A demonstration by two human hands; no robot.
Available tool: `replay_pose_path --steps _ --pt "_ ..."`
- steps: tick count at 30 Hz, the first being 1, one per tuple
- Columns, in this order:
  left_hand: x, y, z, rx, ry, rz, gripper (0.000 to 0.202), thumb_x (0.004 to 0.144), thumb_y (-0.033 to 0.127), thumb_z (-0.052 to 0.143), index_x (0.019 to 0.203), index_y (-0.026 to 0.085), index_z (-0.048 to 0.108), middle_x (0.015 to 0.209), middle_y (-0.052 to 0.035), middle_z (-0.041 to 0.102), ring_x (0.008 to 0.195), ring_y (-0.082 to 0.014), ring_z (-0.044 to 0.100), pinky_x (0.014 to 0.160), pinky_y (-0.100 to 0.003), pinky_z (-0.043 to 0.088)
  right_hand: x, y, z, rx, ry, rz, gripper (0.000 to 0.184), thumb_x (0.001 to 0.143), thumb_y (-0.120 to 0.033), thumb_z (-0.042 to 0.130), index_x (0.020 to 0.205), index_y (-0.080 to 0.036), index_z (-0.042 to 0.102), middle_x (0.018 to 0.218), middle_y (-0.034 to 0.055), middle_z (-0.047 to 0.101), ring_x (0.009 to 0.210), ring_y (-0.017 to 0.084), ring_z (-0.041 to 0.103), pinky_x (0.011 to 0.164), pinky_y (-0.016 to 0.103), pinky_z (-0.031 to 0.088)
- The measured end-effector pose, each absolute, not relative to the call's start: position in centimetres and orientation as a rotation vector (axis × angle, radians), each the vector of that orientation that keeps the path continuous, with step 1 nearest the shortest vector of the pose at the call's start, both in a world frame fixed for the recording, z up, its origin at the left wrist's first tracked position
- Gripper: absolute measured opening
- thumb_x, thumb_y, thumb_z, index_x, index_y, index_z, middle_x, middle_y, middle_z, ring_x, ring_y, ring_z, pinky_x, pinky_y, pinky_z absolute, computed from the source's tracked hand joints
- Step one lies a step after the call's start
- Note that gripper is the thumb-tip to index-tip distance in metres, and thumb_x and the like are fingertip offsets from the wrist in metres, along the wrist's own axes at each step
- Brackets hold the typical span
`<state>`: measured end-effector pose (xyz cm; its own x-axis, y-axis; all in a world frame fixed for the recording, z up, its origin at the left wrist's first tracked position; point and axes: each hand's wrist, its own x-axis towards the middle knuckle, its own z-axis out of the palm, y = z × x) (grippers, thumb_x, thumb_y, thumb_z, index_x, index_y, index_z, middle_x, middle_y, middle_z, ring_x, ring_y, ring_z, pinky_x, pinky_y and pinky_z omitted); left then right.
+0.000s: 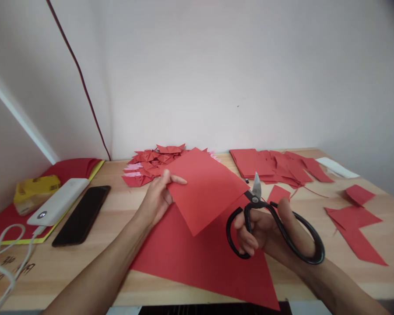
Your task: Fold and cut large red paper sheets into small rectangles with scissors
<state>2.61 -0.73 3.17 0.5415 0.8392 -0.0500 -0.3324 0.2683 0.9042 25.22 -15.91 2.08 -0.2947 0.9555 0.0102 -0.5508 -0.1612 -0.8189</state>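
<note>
My left hand (159,194) pinches the left edge of a red paper square (206,188), held up and tilted above the table. Black-handled scissors (255,200) sit in my right hand (262,232), thumb through one loop and fingers through the other. Their blades are spread, one pointing up and the other close to the paper's right corner. Beneath both hands lies a larger red sheet (203,267), reaching over the table's front edge.
Folded red paper pieces (147,164) are heaped at the back. Cut red squares (252,164) and scraps (357,223) lie right. On the left are a phone (82,214), a white power bank (59,201) with a cable (29,249), and a yellow packet (36,192) on coloured sheets.
</note>
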Motion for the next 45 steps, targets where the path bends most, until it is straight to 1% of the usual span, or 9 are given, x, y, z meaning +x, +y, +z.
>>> replay_pose_path --steps 2,6,8,12,22,27,31,36,45 --pt "2.7 -0.8 2.8 1.094 0.65 0.867 0.023 0.073 0.031 0.078 0.086 0.014 0.07 0.076 -0.0054 0.071 0.068 -0.0163 0.066 0.068 -0.026 0.051 25.2 -15.9 2.0 -0.649 -0.886 1.714 0.082 0.084 -0.079 0.03 0.101 -0.011 0.072 0.068 0.0049 0.056 0.063 0.018 0.057 0.069 0.034 0.047" --pt "2.4 -0.6 2.4 1.162 0.654 0.814 0.035 0.072 0.024 0.08 0.104 0.02 0.066 0.068 0.0002 0.067 0.067 -0.016 0.068 0.067 -0.027 0.054 25.3 -16.0 1.9 -0.662 -0.892 1.735 0.083 0.085 -0.079 0.03 0.1 -0.008 0.072 0.068 0.006 0.057 0.062 0.018 0.058 0.069 0.035 0.047" --pt "2.3 -0.5 2.5 1.153 0.623 0.8 0.035 0.074 0.022 0.078 0.107 0.02 0.065 0.071 -0.0003 0.068 0.07 -0.0161 0.069 0.07 -0.028 0.055 25.2 -16.0 2.0 -0.66 -0.895 1.747 0.084 0.085 -0.079 0.03 0.1 -0.008 0.072 0.067 0.0062 0.057 0.062 0.018 0.058 0.069 0.036 0.047" --pt "2.2 -0.2 2.5 1.104 0.566 0.784 0.036 0.076 0.019 0.076 0.109 0.02 0.063 0.088 -0.005 0.073 0.077 -0.0164 0.071 0.075 -0.029 0.057 25.1 -16.1 2.1 -0.678 -0.893 1.712 0.085 0.086 -0.078 0.029 0.099 -0.007 0.072 0.066 0.0063 0.057 0.061 0.018 0.057 0.067 0.034 0.047" --pt "1.9 0.1 2.2 1.125 0.537 0.732 0.047 0.078 0.017 0.075 0.123 0.024 0.061 0.103 -0.0081 0.074 0.089 -0.0202 0.072 0.082 -0.032 0.057 24.8 -16.7 1.7 -0.67 -0.827 1.713 0.081 0.084 -0.078 0.035 0.091 -0.008 0.074 0.054 0.0003 0.049 0.046 0.011 0.051 0.055 0.027 0.048" --pt "1.8 0.2 2.2 1.132 0.554 0.719 0.054 0.077 0.018 0.075 0.128 0.022 0.06 0.095 -0.008 0.075 0.084 -0.02 0.072 0.081 -0.033 0.056 24.6 -17.2 1.5 -0.68 -0.763 1.711 0.076 0.087 -0.075 0.036 0.084 -0.01 0.074 0.046 -0.0049 0.039 0.036 0.005 0.036 0.044 0.02 0.044" --pt "1.7 0.2 2.3 1.136 0.566 0.716 0.057 0.076 0.018 0.076 0.13 0.022 0.059 0.09 -0.0071 0.074 0.08 -0.0182 0.071 0.079 -0.031 0.055 24.6 -17.7 1.3 -0.774 -0.719 1.689 0.071 0.085 -0.074 0.041 0.076 -0.011 0.073 0.042 -0.0074 0.033 0.031 0.003 0.03 0.038 0.016 0.04" --pt "1.7 0.2 2.4 1.153 0.571 0.722 0.055 0.076 0.018 0.077 0.129 0.022 0.06 0.094 -0.0074 0.074 0.081 -0.0174 0.071 0.081 -0.031 0.055 24.4 -18.1 1.4 -0.845 -0.681 1.665 0.069 0.085 -0.073 0.044 0.071 -0.012 0.071 0.037 -0.0085 0.03 0.027 0.003 0.023 0.032 0.015 0.032" --pt "1.6 0.3 2.6 1.195 0.58 0.719 0.054 0.076 0.02 0.077 0.127 0.024 0.061 0.106 -0.0087 0.073 0.084 -0.0179 0.07 0.081 -0.031 0.055 24.0 -18.0 1.1 -0.92 -0.691 1.615 0.067 0.085 -0.072 0.046 0.066 -0.012 0.068 0.033 -0.0095 0.027 0.026 0.002 0.02 0.028 0.014 0.025"
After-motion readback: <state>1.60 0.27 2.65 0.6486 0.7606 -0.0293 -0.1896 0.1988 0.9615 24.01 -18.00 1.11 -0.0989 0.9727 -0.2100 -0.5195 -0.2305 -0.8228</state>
